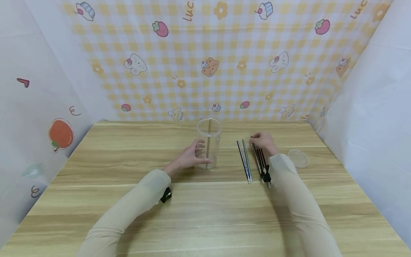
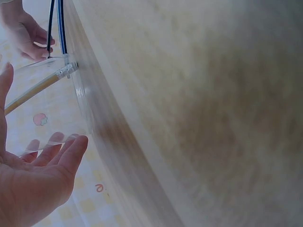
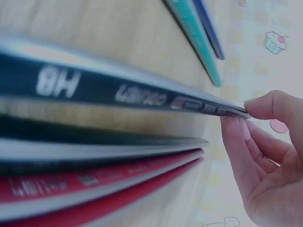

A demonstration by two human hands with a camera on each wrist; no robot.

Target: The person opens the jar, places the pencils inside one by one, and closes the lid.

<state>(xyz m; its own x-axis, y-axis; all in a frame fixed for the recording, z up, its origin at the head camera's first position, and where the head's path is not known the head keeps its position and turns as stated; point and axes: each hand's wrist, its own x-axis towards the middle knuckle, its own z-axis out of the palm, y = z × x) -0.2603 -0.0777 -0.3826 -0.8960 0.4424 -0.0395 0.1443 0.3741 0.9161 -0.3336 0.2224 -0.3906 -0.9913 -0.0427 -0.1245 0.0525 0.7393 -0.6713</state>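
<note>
My left hand (image 1: 190,157) holds a clear plastic jar (image 1: 216,144) upright on the table, thumb on the near side and fingers behind it. Inside the jar one gold-brown pencil (image 1: 208,142) leans, its eraser end down in the left wrist view. My right hand (image 1: 263,140) pinches the far end of a dark pencil (image 3: 142,90) marked HB between thumb and fingertips. Beside that pencil lie another dark pencil (image 3: 94,132) and red pencils (image 3: 94,184). A blue pencil (image 1: 243,160) and a green pencil (image 1: 247,157) lie between the jar and my right hand.
A round clear lid (image 1: 298,158) lies flat to the right of my right wrist. The wooden table (image 1: 199,217) meets a yellow checked cloth (image 1: 192,71) at the back and white cloth walls at both sides.
</note>
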